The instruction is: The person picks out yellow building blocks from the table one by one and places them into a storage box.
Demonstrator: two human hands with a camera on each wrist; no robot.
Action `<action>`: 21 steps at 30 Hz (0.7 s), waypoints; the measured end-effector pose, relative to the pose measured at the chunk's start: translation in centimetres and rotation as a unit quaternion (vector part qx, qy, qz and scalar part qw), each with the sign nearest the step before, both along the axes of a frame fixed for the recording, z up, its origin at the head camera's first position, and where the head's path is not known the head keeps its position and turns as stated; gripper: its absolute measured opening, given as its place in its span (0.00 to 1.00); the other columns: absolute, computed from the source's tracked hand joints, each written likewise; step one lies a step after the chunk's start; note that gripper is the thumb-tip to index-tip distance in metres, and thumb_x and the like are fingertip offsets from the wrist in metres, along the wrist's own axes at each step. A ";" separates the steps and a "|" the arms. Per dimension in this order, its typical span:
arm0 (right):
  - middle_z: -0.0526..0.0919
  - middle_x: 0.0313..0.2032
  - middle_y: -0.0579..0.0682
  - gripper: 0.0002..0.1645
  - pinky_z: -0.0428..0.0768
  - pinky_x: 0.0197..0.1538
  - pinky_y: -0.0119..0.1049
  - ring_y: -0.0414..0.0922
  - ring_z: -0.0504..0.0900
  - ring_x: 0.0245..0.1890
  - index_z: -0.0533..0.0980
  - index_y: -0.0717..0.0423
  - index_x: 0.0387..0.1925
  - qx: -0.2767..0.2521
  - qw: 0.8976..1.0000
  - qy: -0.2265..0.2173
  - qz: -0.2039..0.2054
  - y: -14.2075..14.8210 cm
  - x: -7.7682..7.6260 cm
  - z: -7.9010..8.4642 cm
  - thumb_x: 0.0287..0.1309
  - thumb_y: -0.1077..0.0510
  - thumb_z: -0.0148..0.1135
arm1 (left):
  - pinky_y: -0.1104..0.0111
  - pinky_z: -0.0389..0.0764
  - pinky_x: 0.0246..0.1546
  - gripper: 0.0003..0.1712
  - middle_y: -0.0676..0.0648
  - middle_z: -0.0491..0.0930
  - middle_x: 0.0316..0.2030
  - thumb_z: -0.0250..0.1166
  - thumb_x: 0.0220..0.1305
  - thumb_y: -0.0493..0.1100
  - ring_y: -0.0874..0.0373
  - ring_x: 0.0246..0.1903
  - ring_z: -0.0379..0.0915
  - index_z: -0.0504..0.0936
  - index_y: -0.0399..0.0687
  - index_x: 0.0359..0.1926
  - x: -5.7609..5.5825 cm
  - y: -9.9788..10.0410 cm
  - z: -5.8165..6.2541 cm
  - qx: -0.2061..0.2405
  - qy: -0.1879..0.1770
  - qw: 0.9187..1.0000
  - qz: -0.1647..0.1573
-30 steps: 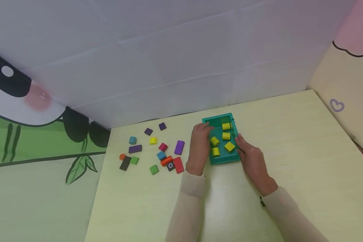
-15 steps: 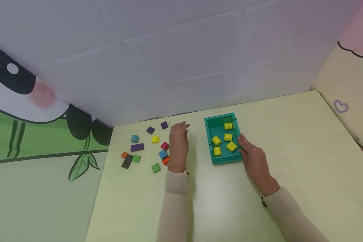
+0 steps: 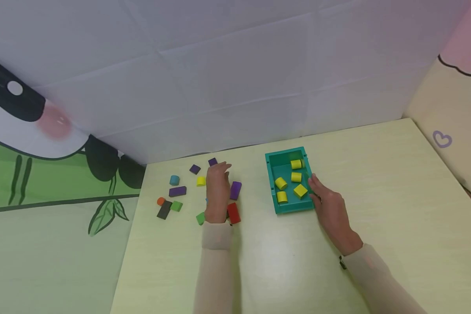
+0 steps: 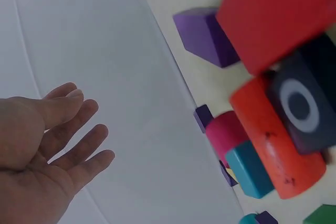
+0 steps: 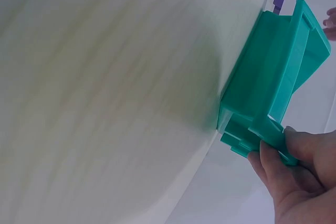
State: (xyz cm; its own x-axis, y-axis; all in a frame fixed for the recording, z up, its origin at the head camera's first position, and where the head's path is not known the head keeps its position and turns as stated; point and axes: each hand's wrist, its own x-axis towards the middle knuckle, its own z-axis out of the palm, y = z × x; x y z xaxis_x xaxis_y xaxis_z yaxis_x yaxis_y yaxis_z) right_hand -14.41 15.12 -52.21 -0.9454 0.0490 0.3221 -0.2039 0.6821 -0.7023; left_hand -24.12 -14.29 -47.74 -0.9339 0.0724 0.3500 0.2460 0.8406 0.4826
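Note:
My left hand (image 3: 217, 192) hovers over the scattered toy blocks, its fingers loosely bent and holding nothing, as the left wrist view confirms. Close by it are a red block (image 3: 233, 213), a purple block (image 3: 236, 190), an orange cylinder (image 4: 276, 137), a dark block with a white ring (image 4: 300, 104), a blue block (image 4: 249, 169) and a crimson block (image 4: 226, 132). At the right side of a teal box (image 3: 284, 209), my right hand (image 3: 331, 213) pinches the rim between thumb and fingers. Several yellow blocks (image 3: 300, 190) lie inside the box.
Farther left on the pale table (image 3: 290, 261) lie a long purple block (image 3: 178, 191), a dark brown block (image 3: 164, 210), green blocks (image 3: 176, 206), a yellow block (image 3: 201, 181) and a blue cylinder (image 3: 174, 180). A wall covering (image 3: 235, 87) rises behind the table.
My left hand has moved left, away from the teal box and over the loose blocks. The right hand keeps its grip on the box rim. The yellow blocks stay inside.

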 end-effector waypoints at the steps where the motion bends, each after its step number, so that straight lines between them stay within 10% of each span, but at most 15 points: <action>1: 0.76 0.67 0.65 0.33 0.82 0.58 0.57 0.64 0.77 0.65 0.75 0.71 0.65 0.000 1.000 -0.001 0.000 0.0 0.0 0.0 0.58 0.78 0.70 | 0.51 0.79 0.65 0.15 0.34 0.86 0.53 0.62 0.69 0.21 0.36 0.58 0.79 0.87 0.33 0.52 0.0 -0.3 -0.2 -0.001 -0.002 1.000 0.005; 21: 0.75 0.68 0.64 0.33 0.81 0.59 0.58 0.64 0.76 0.66 0.74 0.71 0.66 0.003 1.000 -0.008 -0.001 0.1 -0.1 -0.1 0.59 0.77 0.70 | 0.49 0.76 0.68 0.17 0.33 0.85 0.55 0.59 0.72 0.24 0.35 0.58 0.77 0.86 0.33 0.57 -1.7 -6.4 -2.8 -0.005 -0.091 0.992 0.085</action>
State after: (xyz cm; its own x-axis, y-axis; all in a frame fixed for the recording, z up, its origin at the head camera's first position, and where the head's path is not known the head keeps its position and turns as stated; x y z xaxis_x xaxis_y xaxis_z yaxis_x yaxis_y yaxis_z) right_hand -14.51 15.19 -52.27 -0.9505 0.0489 0.3067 -0.1908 0.6871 -0.7010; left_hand -25.86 -20.72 -50.56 -0.9806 -0.0892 0.1744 0.0094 0.8679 0.4967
